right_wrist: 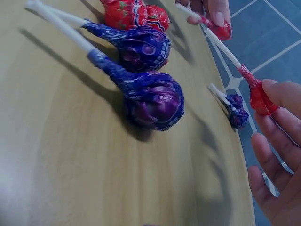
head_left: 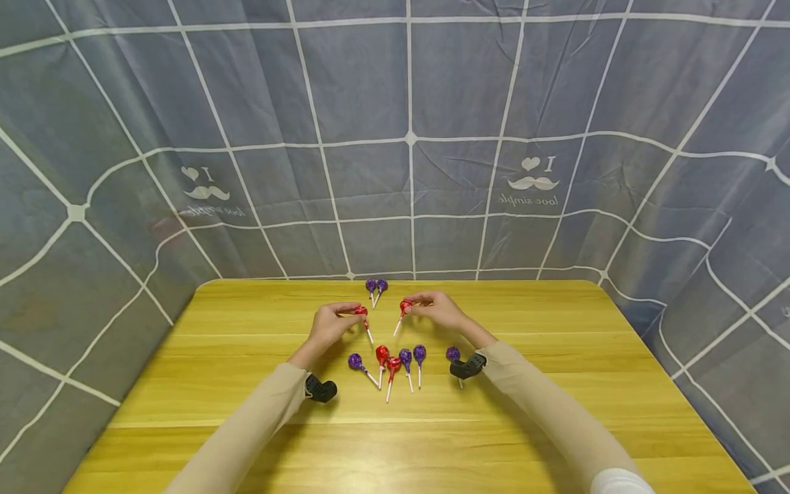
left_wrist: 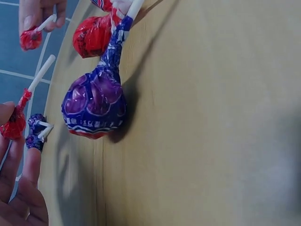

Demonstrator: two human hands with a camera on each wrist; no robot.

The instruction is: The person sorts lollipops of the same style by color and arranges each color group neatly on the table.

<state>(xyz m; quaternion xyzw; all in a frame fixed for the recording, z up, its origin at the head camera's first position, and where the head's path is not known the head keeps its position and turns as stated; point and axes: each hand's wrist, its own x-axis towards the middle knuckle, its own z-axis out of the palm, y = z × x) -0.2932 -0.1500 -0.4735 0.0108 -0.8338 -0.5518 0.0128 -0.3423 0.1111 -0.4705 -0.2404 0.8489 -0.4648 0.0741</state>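
My left hand (head_left: 331,324) pinches a red-wrapped lollipop (left_wrist: 14,123) by its round head, the white stick pointing down toward me in the head view. Across from it, my right hand (head_left: 437,309) pinches another red lollipop (right_wrist: 262,98) the same way, between thumb and fingers. Between and below the hands, a row lies on the wooden table: a purple lollipop (head_left: 355,361) at the left, two red lollipops (head_left: 393,365) in the middle, then two purple lollipops (head_left: 420,353). Another purple lollipop (head_left: 453,353) lies partly hidden by the right wrist's black camera.
Two purple lollipops (head_left: 376,285) lie side by side at the far edge of the table (head_left: 555,412). A grey curtain (head_left: 457,178) with white grid lines hangs behind and around both sides. Black wrist cameras (head_left: 321,390) sit at both cuffs.
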